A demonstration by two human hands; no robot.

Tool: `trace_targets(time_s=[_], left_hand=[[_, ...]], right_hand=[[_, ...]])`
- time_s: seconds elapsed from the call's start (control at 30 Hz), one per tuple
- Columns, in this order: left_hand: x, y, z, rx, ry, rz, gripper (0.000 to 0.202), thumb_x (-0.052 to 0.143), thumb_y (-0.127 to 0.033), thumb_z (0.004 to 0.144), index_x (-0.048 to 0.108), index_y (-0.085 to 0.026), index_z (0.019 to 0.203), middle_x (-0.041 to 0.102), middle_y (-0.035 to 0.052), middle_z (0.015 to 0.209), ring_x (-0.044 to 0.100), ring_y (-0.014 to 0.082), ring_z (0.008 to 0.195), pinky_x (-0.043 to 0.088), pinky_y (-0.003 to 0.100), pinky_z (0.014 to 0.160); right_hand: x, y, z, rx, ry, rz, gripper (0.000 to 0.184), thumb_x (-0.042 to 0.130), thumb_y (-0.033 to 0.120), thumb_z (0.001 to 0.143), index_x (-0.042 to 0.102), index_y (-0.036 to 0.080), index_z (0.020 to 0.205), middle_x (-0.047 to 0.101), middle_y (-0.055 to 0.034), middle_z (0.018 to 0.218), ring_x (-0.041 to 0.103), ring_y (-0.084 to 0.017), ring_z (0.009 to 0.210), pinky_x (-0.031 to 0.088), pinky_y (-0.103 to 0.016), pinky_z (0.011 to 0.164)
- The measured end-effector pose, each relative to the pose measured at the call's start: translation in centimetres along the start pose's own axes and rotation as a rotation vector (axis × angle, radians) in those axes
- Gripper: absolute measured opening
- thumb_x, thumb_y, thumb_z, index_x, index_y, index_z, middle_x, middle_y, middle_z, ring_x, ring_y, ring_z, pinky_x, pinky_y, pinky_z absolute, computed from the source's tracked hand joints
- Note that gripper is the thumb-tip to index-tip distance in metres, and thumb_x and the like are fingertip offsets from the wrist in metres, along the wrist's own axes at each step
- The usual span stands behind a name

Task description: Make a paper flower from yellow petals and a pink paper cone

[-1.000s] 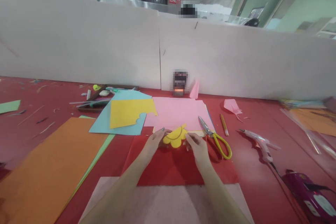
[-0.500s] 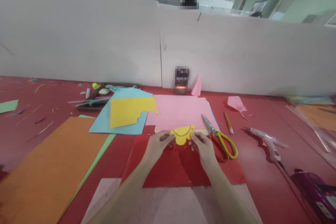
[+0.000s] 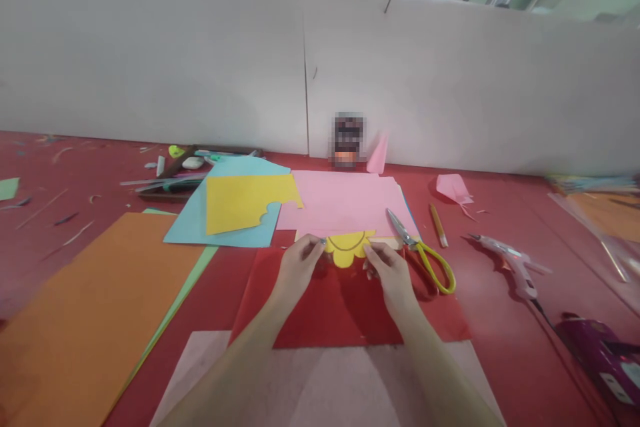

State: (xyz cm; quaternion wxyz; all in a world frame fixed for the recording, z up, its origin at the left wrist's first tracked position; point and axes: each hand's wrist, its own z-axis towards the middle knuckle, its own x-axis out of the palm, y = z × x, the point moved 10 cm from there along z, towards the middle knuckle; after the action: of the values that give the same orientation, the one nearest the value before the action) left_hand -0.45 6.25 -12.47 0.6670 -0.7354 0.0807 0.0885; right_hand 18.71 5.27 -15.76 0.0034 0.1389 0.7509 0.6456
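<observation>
Paper cut into a scalloped yellow shape (image 3: 349, 250) sits at the far edge of a red sheet (image 3: 345, 310), against a pink sheet (image 3: 345, 203). We pinch it, our left hand (image 3: 297, 267) on its left edge and our right hand (image 3: 393, 273) on its right. Yellow-handled scissors (image 3: 423, 250) lie just right of our right hand on the surface (image 3: 500, 320), a glue gun (image 3: 510, 260) farther right.

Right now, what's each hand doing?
Left hand: closed, pinching the yellow paper cutout at its left edge.
Right hand: closed, pinching its right edge.
</observation>
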Motion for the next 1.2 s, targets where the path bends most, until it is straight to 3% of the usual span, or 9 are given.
trace_targets(time_s=[0.13, 0.27, 0.37, 0.47, 0.63, 0.8, 1.0, 1.1, 1.2], left_hand=[[-0.1, -0.1, 0.0, 0.016, -0.001, 0.044, 0.027, 0.048, -0.042, 0.078, 0.050, -0.020, 0.062, 0.061, -0.0021, 0.058, 0.058, 0.0122, 0.058, 0.046, 0.023, 0.060], [0.6, 0.1, 0.0, -0.036, 0.046, -0.089, 0.033, 0.051, -0.050, 0.073, 0.052, -0.019, 0.061, 0.062, -0.0002, 0.056, 0.059, 0.0136, 0.057, 0.048, 0.026, 0.061], [2.5, 1.1, -0.5, -0.176, 0.183, -0.320, 0.044, 0.044, -0.058, 0.074, 0.056, -0.017, 0.066, 0.062, 0.0020, 0.058, 0.059, 0.0144, 0.052, 0.049, 0.027, 0.053], [4.2, 1.8, -1.3, -0.286, 0.312, -0.387, 0.046, 0.046, -0.058, 0.073, 0.061, -0.015, 0.078, 0.065, 0.0050, 0.063, 0.061, 0.0160, 0.052, 0.049, 0.027, 0.049], [5.4, 1.5, -2.1, -0.272, 0.476, -0.325, 0.044, 0.054, -0.053, 0.071, 0.060, -0.015, 0.091, 0.069, 0.0092, 0.080, 0.066, 0.0199, 0.069, 0.051, 0.031, 0.061], [4.6, 1.3, -1.2, -0.171, 0.418, -0.246, 0.035, 0.067, -0.038, 0.063, 0.061, -0.017, 0.091, 0.066, 0.0061, 0.086, 0.062, 0.0167, 0.075, 0.048, 0.028, 0.069], [4.8, 1.9, -2.1, -0.301, 0.490, -0.363, 0.029, 0.059, -0.037, 0.072, 0.061, -0.018, 0.094, 0.062, 0.0045, 0.082, 0.059, 0.0132, 0.069, 0.047, 0.026, 0.064], [5.3, 1.5, -2.6, -0.292, 0.517, -0.433, 0.030, 0.069, -0.028, 0.065, 0.062, -0.018, 0.092, 0.060, 0.0030, 0.084, 0.057, 0.0128, 0.077, 0.045, 0.023, 0.068], [5.0, 1.2, -2.1, -0.232, 0.437, -0.440, 0.033, 0.073, -0.023, 0.059, 0.062, -0.018, 0.090, 0.056, -0.0023, 0.072, 0.054, 0.0096, 0.070, 0.044, 0.021, 0.066]], right_hand=[[-0.3, -0.2, 0.2, -0.018, -0.010, 0.004, 0.026, 0.068, 0.041, 0.066, 0.061, 0.017, 0.072, 0.040, 0.0086, 0.043, 0.036, -0.006, 0.038, 0.032, -0.019, 0.038], [-0.7, -0.3, 0.4, -0.030, -0.043, 0.009, 0.029, 0.070, 0.042, 0.062, 0.056, 0.017, 0.061, 0.045, 0.0067, 0.050, 0.036, -0.005, 0.039, 0.030, -0.019, 0.037], [-0.5, 0.1, 0.3, -0.061, -0.017, -0.058, 0.029, 0.068, 0.041, 0.064, 0.055, 0.017, 0.057, 0.042, 0.0067, 0.047, 0.035, -0.006, 0.040, 0.029, -0.020, 0.039], [-0.1, 0.8, 0.1, -0.098, 0.009, -0.150, 0.025, 0.066, 0.039, 0.066, 0.057, 0.017, 0.058, 0.043, 0.0062, 0.048, 0.035, -0.006, 0.042, 0.028, -0.021, 0.041], [0.8, 2.1, -0.4, -0.218, 0.081, -0.230, 0.018, 0.065, 0.035, 0.068, 0.062, 0.018, 0.063, 0.051, 0.0033, 0.062, 0.041, -0.009, 0.054, 0.033, -0.021, 0.049], [1.2, 2.6, -0.7, -0.261, 0.108, -0.278, 0.020, 0.063, 0.035, 0.070, 0.061, 0.018, 0.061, 0.050, 0.0022, 0.062, 0.042, -0.010, 0.056, 0.035, -0.021, 0.051], [1.4, 2.7, -0.9, -0.231, 0.122, -0.262, 0.015, 0.062, 0.032, 0.072, 0.064, 0.018, 0.067, 0.054, 0.0016, 0.066, 0.046, -0.011, 0.059, 0.036, -0.021, 0.051], [1.6, 3.5, -1.1, -0.294, 0.143, -0.255, 0.012, 0.062, 0.028, 0.070, 0.064, 0.018, 0.064, 0.057, 0.0002, 0.069, 0.052, -0.014, 0.067, 0.041, -0.022, 0.059], [1.6, 3.2, -1.1, -0.246, 0.142, -0.199, 0.013, 0.062, 0.026, 0.069, 0.068, 0.021, 0.079, 0.061, -0.0006, 0.076, 0.056, -0.016, 0.074, 0.045, -0.025, 0.065]])
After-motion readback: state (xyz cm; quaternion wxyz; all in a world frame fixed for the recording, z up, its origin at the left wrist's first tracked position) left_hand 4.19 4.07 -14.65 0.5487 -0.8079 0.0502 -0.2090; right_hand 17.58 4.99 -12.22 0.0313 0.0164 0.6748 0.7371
